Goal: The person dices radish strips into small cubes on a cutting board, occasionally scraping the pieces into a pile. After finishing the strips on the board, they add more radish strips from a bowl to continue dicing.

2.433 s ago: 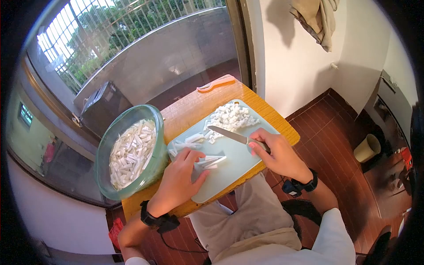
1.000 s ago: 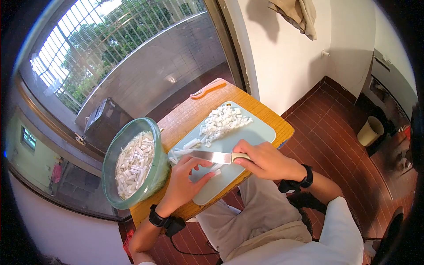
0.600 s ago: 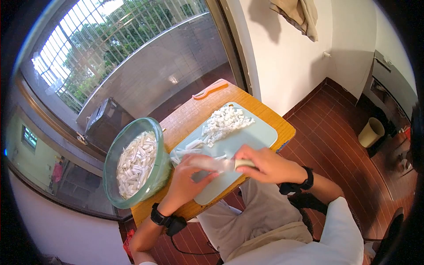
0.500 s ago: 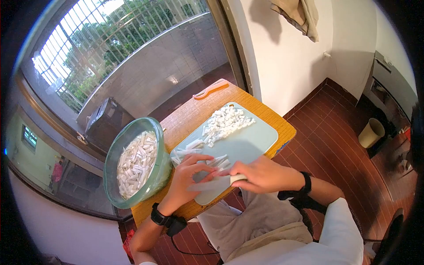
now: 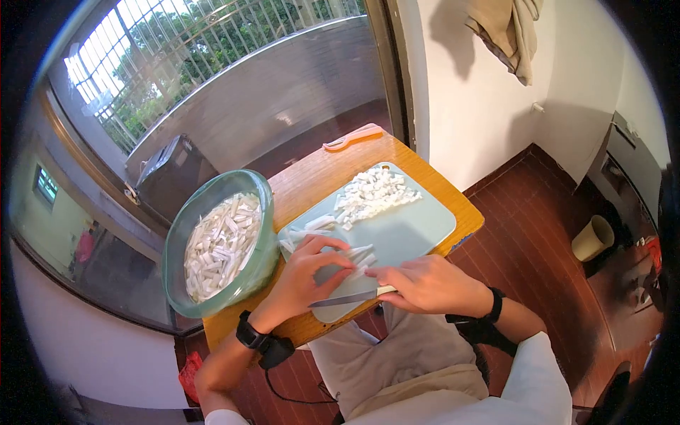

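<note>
My right hand [image 5: 433,285] is closed around the pale handle of a knife [image 5: 346,299]. The blade points left, low over the near edge of a light blue cutting board [image 5: 407,230]. Its outstretched index finger reaches toward a small bunch of white vegetable strips [image 5: 363,256]. My left hand [image 5: 304,278] curls its fingers and thumb at the left end of this bunch, gripping it against the board; its fingertips partly hide the strips. More strips [image 5: 319,224] lie just beyond the left hand. A pile of small white diced pieces [image 5: 377,191] covers the board's far part.
Left of the board, a green glass bowl [image 5: 265,219] holds many white strips. An orange peeler [image 5: 353,139] rests at the far corner of the wooden table [image 5: 301,180]. A bin [image 5: 593,239] stands on the tiled floor at right. A glass door is beyond the table.
The knife has dropped slightly and turned, so its blade lies nearer the board's front edge. The right index finger now reaches toward the strips. The whole view has shifted slightly.
</note>
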### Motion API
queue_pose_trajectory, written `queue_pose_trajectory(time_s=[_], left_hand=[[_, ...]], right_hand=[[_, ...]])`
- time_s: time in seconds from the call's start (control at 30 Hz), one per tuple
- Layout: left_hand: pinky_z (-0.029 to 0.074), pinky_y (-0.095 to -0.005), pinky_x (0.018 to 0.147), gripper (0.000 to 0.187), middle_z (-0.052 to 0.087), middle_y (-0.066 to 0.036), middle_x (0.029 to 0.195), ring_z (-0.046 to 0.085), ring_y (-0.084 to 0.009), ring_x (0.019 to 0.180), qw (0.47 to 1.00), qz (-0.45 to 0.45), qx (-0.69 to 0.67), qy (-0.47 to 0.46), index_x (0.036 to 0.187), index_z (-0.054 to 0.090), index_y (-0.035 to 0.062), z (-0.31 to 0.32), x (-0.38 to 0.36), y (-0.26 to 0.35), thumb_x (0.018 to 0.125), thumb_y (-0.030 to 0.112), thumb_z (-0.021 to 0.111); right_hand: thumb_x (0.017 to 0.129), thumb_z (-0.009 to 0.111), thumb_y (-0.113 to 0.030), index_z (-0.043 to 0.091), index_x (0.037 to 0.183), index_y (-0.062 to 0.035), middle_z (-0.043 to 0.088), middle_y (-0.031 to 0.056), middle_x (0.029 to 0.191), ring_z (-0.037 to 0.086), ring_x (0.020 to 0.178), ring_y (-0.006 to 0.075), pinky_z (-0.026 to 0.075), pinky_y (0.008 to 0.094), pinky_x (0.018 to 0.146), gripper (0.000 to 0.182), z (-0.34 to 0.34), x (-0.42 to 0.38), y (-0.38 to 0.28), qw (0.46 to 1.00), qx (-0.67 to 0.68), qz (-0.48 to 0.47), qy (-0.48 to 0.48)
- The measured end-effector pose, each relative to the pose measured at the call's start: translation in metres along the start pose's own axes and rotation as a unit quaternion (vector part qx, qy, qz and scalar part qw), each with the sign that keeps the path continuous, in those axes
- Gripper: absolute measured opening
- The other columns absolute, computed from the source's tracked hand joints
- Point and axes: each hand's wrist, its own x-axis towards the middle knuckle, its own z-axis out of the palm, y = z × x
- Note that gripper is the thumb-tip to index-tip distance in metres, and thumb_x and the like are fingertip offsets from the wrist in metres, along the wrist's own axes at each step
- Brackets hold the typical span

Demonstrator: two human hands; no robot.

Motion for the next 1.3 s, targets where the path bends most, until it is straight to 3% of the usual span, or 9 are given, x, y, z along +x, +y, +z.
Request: queue_pose_trajectory(time_s=[0.07, 0.3, 0.5, 0.6, 0.7, 0.77, 0.87, 1.03, 1.3], left_hand=[[0.052, -0.0439, 0.109, 0.024, 0.074, -0.009, 0.13, 0.066, -0.033, 0.124, 0.999, 0.022, 0.031, 0.015, 0.115, 0.083, 0.013, 0.002, -0.001, -0.003, 0.092, 0.006, 0.085], [0.055, -0.0427, 0.106, 0.032, 0.074, -0.012, 0.127, 0.07, -0.0327, 0.12, 0.999, -0.018, -0.015, 0.025, 0.124, 0.08, 0.0118, 0.006, -0.002, -0.001, 0.094, 0.006, 0.086], [0.056, -0.0425, 0.103, 0.034, 0.073, -0.01, 0.121, 0.069, -0.0317, 0.117, 0.999, 0.018, -0.035, 0.015, 0.126, 0.08, 0.0126, 0.006, -0.002, -0.008, 0.093, 0.005, 0.085], [0.055, -0.0425, 0.104, 0.033, 0.072, -0.01, 0.124, 0.069, -0.0319, 0.118, 0.998, 0.001, -0.059, 0.002, 0.125, 0.08, 0.013, 0.007, -0.004, -0.006, 0.094, 0.003, 0.085], [0.057, -0.0426, 0.099, 0.025, 0.071, -0.012, 0.123, 0.067, -0.0337, 0.117, 0.995, 0.032, -0.076, 0.05, 0.121, 0.08, 0.0109, 0.011, -0.003, -0.003, 0.096, 0.004, 0.08], [0.057, -0.0441, 0.099, 0.02, 0.07, -0.012, 0.124, 0.068, -0.0343, 0.118, 0.993, 0.102, 0.009, 0.059, 0.12, 0.08, 0.0114, 0.009, -0.002, -0.002, 0.1, 0.011, 0.078], [0.058, -0.0447, 0.103, 0.024, 0.071, -0.012, 0.128, 0.069, -0.0341, 0.118, 0.996, 0.084, 0.007, -0.006, 0.125, 0.079, 0.0135, 0.01, -0.005, -0.005, 0.101, 0.018, 0.08], [0.06, -0.0448, 0.098, 0.027, 0.073, -0.011, 0.124, 0.07, -0.0337, 0.114, 0.993, 0.109, 0.051, 0.004, 0.127, 0.077, 0.0106, 0.012, -0.005, -0.002, 0.1, 0.016, 0.08], [0.061, -0.0444, 0.095, 0.03, 0.074, -0.012, 0.12, 0.071, -0.0339, 0.111, 0.992, 0.112, 0.049, 0.006, 0.128, 0.076, 0.0064, 0.011, -0.007, 0.001, 0.099, 0.014, 0.08]], right_hand=[[0.106, 0.073, -0.032, 0.065, 0.132, -0.0071, 0.074, 0.0099, 0.09, 0.077, 0.076, 0.0286, 0.061, 0.0427, 0.064, 0.036, -0.003, 0.001, 0.0, 1.0, -0.015, -0.003, -0.011], [0.105, 0.074, -0.033, 0.067, 0.131, -0.0096, 0.072, 0.0061, 0.086, 0.074, 0.072, 0.0238, 0.06, 0.0401, 0.062, 0.035, 0.006, 0.002, -0.004, 0.999, -0.025, -0.033, -0.029], [0.099, 0.082, -0.028, 0.072, 0.133, -0.0105, 0.076, 0.0039, 0.092, 0.073, 0.073, 0.025, 0.059, 0.0396, 0.066, 0.039, -0.006, 0.004, -0.005, 0.997, -0.044, 0.035, -0.058], [0.099, 0.083, -0.027, 0.071, 0.128, -0.0107, 0.077, 0.0069, 0.095, 0.074, 0.074, 0.0297, 0.06, 0.0418, 0.068, 0.035, -0.004, 0.003, -0.002, 0.997, -0.022, 0.057, -0.043], [0.105, 0.077, -0.025, 0.066, 0.127, -0.007, 0.073, 0.0137, 0.086, 0.076, 0.078, 0.0375, 0.06, 0.0473, 0.068, 0.03, -0.009, 0.002, 0.001, 0.997, 0.053, 0.06, 0.005], [0.107, 0.071, -0.014, 0.062, 0.126, -0.0042, 0.074, 0.0227, 0.09, 0.075, 0.085, 0.0471, 0.06, 0.0523, 0.072, 0.023, -0.028, 0.004, -0.006, 0.973, 0.11, 0.202, 0.012], [0.108, 0.065, -0.008, 0.06, 0.129, -0.0023, 0.074, 0.0276, 0.093, 0.074, 0.087, 0.0514, 0.059, 0.0556, 0.074, 0.023, -0.034, -0.001, -0.009, 0.957, 0.077, 0.273, 0.057], [0.104, 0.07, -0.001, 0.057, 0.141, 0.0004, 0.075, 0.0301, 0.096, 0.076, 0.084, 0.0484, 0.061, 0.052, 0.068, 0.039, -0.026, -0.009, -0.037, 0.96, 0.043, 0.274, 0.028], [0.101, 0.072, 0.0, 0.065, 0.134, 0.0025, 0.076, 0.0232, 0.097, 0.076, 0.075, 0.0413, 0.06, 0.0465, 0.058, 0.034, -0.013, 0.004, -0.055, 0.972, -0.043, 0.227, 0.042]])
